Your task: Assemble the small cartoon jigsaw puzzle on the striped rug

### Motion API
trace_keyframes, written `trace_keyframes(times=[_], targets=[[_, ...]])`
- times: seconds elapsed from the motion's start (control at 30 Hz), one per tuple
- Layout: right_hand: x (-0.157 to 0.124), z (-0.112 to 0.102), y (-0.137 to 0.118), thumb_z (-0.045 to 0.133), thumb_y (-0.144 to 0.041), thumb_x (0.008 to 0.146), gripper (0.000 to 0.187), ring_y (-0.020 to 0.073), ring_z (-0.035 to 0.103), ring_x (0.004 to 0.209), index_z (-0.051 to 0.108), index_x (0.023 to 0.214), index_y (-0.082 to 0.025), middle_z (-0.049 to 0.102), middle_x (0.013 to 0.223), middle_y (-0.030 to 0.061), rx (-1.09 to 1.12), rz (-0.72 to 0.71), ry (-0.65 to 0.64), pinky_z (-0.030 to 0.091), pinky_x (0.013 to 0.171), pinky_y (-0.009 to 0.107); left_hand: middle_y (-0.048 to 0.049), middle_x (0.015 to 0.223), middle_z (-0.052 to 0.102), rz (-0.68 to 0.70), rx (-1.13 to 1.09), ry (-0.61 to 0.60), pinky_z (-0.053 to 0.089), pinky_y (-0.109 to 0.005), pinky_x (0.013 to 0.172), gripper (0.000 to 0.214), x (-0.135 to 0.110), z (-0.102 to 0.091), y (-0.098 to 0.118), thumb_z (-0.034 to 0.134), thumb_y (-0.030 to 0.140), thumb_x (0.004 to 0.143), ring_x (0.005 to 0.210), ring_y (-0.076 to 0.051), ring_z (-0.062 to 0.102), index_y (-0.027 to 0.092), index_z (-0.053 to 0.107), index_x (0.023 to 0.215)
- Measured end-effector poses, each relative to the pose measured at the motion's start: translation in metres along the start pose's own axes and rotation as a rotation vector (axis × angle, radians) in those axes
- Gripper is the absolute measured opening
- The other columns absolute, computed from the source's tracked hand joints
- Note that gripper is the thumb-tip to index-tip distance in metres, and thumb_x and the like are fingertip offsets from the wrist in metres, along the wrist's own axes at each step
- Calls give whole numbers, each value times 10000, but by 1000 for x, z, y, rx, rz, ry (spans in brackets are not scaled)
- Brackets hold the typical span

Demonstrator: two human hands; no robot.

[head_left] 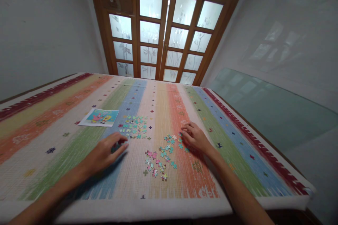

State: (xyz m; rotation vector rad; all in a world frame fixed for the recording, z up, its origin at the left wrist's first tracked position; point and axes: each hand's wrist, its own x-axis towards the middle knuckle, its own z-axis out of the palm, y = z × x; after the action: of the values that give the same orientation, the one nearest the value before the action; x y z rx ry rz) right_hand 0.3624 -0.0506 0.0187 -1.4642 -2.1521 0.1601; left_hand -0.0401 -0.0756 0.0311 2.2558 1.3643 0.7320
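My left hand (pixel 112 147) hovers over the blue stripe, just below a spread of jigsaw pieces (pixel 136 126) laid out in loose rows. Its fingers are curled with the thumb apart, and nothing shows between them. My right hand (pixel 194 136) is over the orange stripe at the right edge of a looser pile of jigsaw pieces (pixel 169 147). The fingers there are bent but apart, with the fingertips close to a few teal pieces; whether they touch one is hard to see. Pink and yellow jigsaw pieces (pixel 155 165) lie nearer to me.
A printed cartoon picture (pixel 99 117) lies flat, left of the rows. A striped tablecloth (pixel 87 151) with small woven figures covers the table. Wooden doors with frosted panes (pixel 151 31) stand beyond it, and a pale green panel (pixel 253 105) leans along the right wall.
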Motion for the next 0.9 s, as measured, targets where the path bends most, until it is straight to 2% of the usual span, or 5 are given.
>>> trace_keyframes(times=[0.1,0.2,0.4,0.67,0.9], targets=[[-7,2,4,498,-319,1006,346,269,588,1303,699,1268,-215,660,1377,137,63,-67,-91,432,1143,476,-94,1241,720,181,-5,-112,553,-461,1017,322,-19,27,14,513,435,1004,1130,-284,678,256,645,1236],[-21,9,2,515,-460,1020,526,289,419,1495,545,1499,-246,480,1602,115,93,-39,-222,306,1250,530,-121,1605,460,272,90,-170,461,-497,1172,569,-36,54,26,515,468,1033,1440,-328,489,270,419,1557],[-45,20,-14,453,-626,1029,709,307,280,1568,377,1618,-239,331,1677,96,170,-16,-304,224,1287,559,-116,1713,125,322,171,-246,275,-524,1279,813,-26,88,46,444,541,1063,1578,-336,196,247,1,1678],[-41,31,-24,375,-640,1046,757,304,268,1572,293,1648,-188,280,1690,139,289,-36,-285,209,1294,555,-226,1699,36,332,123,-293,193,-565,1285,1013,26,117,67,465,709,998,1584,-377,88,140,-38,1668],[-45,35,-31,249,-740,1023,807,265,311,1559,302,1642,-224,316,1690,131,677,198,-178,196,1299,543,-291,1684,121,347,71,-358,180,-577,1288,1207,53,129,81,591,829,850,1577,-419,130,35,144,1643]])
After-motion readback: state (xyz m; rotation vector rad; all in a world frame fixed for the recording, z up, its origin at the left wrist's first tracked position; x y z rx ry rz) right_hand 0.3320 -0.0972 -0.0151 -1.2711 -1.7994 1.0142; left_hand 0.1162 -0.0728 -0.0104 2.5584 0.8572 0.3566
